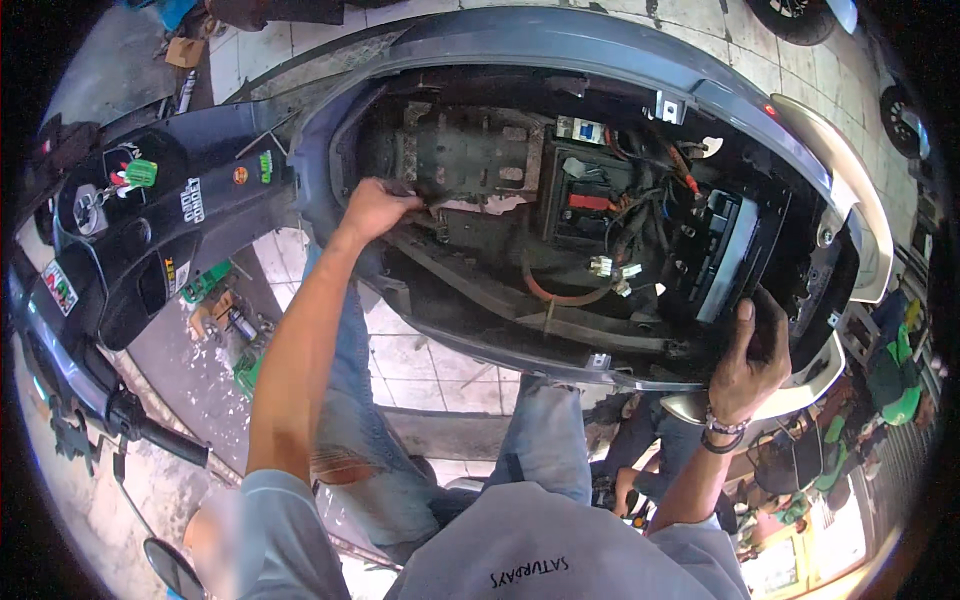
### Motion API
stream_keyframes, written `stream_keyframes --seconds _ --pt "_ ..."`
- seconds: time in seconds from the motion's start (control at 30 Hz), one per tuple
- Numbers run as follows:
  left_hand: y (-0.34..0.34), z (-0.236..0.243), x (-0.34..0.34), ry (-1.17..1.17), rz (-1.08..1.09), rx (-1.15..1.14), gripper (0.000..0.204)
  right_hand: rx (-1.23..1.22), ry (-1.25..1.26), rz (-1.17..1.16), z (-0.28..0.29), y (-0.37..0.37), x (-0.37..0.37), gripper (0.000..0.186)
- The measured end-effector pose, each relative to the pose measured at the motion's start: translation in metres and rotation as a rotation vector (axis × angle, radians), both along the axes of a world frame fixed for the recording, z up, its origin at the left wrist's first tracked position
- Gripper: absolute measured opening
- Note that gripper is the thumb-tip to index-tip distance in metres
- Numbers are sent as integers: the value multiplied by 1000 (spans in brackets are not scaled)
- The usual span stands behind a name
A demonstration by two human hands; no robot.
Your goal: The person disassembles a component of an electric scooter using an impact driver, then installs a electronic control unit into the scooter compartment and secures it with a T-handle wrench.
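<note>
A scooter's open under-seat bay, framed by a grey-blue body panel (560,30), spreads out before me. My left hand (385,208) is at the bay's left end, its fingers pinched together beside a rusty slotted metal plate (470,155); what they hold, if anything, is too small to make out. My right hand (755,350) reaches over the near rim at the right end, fingers curled down beside a black-and-grey box-like unit (725,255). The fingertips are dark and partly hidden, so their contact is unclear.
Mid-bay lie a battery with a red cover (590,203), a wiring bundle (645,215), loose white connectors (615,270) and an orange cable (570,298). Cream grab rails (850,190) edge the tail. A handlebar grip (165,440) juts out at left; another person's arm (628,485) is below.
</note>
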State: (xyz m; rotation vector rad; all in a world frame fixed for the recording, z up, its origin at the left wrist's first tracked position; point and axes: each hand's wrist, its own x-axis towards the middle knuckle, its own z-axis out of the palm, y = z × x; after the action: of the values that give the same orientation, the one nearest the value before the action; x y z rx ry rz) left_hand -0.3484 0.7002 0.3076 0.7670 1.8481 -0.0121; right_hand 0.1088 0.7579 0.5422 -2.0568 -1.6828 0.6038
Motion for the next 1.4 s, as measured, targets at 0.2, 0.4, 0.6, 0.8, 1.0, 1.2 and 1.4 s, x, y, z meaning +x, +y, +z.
stream_keyframes --seconds 0.2,0.4,0.6,0.8,1.0,1.2,1.4 --pt "-8 12 32 -29 -191 229 38 -20 -17 -11 -2 -4 3 30" --pt "-12 -16 39 187 -515 42 37 -33 -27 6 -1 -2 0 30" --pt "-8 -15 46 181 -532 -66 38 -19 -67 21 -1 0 0 29" --pt "-9 -16 47 164 -584 -138 45 -32 -37 -12 -3 -2 2 28" --pt "-8 -30 40 47 -489 -203 43 -38 -66 8 -3 -2 2 29" --pt "-4 -31 47 85 -647 -231 44 -64 -107 -13 -3 -2 3 28" --pt "-6 -33 49 105 -594 -240 49 -58 -121 -11 -5 -3 6 27"
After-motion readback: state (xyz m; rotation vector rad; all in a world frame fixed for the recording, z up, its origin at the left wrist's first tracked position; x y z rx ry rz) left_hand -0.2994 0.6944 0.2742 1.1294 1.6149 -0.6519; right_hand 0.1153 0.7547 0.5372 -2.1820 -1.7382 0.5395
